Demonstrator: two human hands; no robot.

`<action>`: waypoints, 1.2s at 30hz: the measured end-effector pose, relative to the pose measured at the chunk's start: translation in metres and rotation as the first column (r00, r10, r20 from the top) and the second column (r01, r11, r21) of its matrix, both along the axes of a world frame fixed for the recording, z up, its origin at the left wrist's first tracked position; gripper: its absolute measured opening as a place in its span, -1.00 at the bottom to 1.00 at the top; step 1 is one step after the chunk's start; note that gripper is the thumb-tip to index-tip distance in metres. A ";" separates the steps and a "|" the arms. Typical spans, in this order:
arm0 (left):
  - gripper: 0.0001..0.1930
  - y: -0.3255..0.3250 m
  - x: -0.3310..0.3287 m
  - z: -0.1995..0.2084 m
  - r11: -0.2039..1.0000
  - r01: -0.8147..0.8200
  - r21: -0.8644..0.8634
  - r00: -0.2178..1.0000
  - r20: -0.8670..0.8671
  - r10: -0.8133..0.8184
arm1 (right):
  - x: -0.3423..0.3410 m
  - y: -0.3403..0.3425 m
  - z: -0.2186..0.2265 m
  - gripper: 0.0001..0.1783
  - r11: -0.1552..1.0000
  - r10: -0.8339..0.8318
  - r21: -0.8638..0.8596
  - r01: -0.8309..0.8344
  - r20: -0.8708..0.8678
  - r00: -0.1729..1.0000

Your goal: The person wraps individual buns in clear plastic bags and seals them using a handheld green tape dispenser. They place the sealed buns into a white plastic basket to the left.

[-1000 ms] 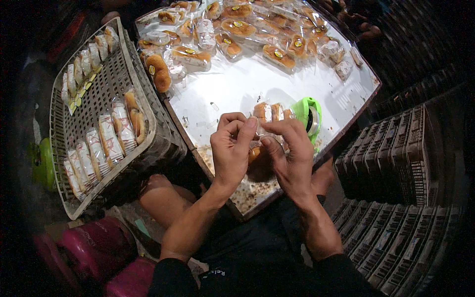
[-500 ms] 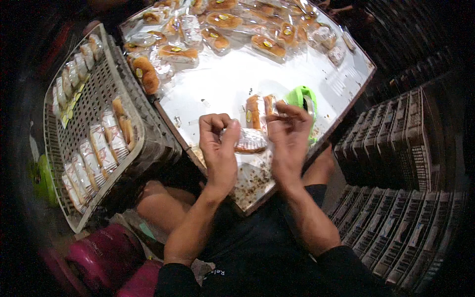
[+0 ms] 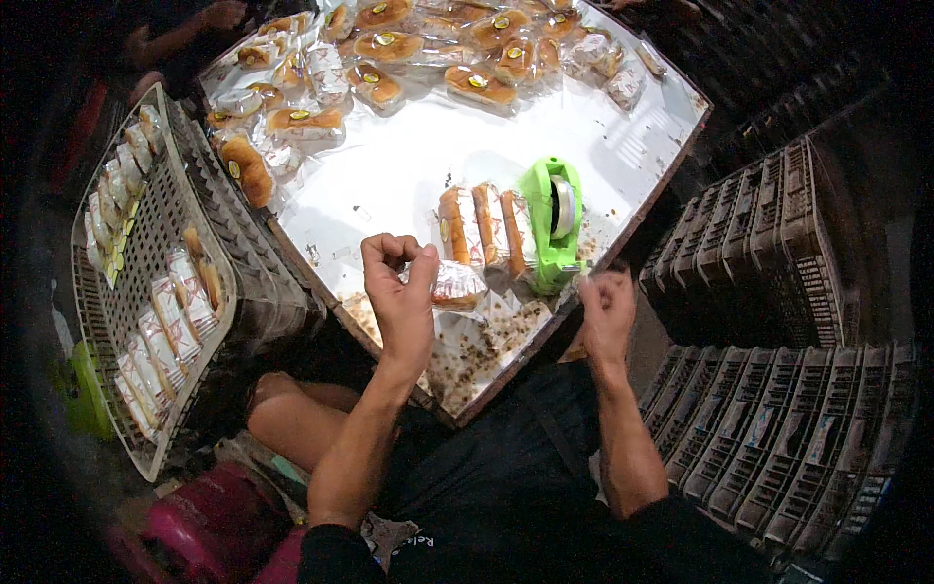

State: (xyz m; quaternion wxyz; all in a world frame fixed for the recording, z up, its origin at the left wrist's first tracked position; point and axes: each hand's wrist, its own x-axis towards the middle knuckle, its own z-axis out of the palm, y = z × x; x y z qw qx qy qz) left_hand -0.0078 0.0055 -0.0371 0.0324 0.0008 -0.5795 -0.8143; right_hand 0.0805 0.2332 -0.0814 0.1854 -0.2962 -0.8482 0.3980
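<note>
My left hand [image 3: 399, 307] is closed at the near part of the table, thumb against curled fingers, on the end of a wrapped bread roll [image 3: 457, 285]; that end is hidden behind the hand. My right hand [image 3: 607, 307], slightly blurred, is pinched at the cutter end of a green tape dispenser [image 3: 545, 219]. The tape between those fingertips is hardly visible. Clear tape [image 3: 563, 206] sits on the dispenser's wheel. Left of the dispenser, three wrapped bread rolls [image 3: 491, 229] lie side by side, just beyond the held roll.
Many wrapped rolls [image 3: 389, 46] cover the far side of the white table [image 3: 389, 156]. At left, a tilted plastic crate [image 3: 156, 234] holds rows of wrapped rolls. Stacked dark crates [image 3: 749, 243] stand at right. Another person's hand [image 3: 224, 15] shows at the upper left.
My right hand has moved from beside the held roll to the right and nearer, to the dispenser's cutter end. My left hand stays at the roll. The view has shifted, uncovering the dispenser.
</note>
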 end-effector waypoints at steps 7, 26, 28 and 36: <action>-0.80 0.018 0.007 -0.012 0.989 -0.078 -0.127 0.996 0.026 0.082 | -0.013 -0.118 0.046 -0.83 0.877 0.161 -0.361 -0.316 -0.399 0.903; -0.31 -0.026 -0.021 0.002 0.915 -0.070 0.398 0.998 0.022 0.067 | -0.093 -0.123 0.055 -0.72 0.599 0.574 -0.648 -0.470 -0.061 0.816; -0.22 -0.021 -0.040 -0.002 0.963 -0.124 -0.239 0.992 -0.067 0.111 | -0.116 -0.114 0.037 -0.62 0.704 0.709 0.028 -0.710 0.035 0.704; 0.15 0.021 -0.081 -0.070 0.770 0.387 -0.508 0.915 0.317 -0.251 | -0.360 0.022 -0.012 -0.35 0.697 0.475 0.453 -0.555 0.288 0.832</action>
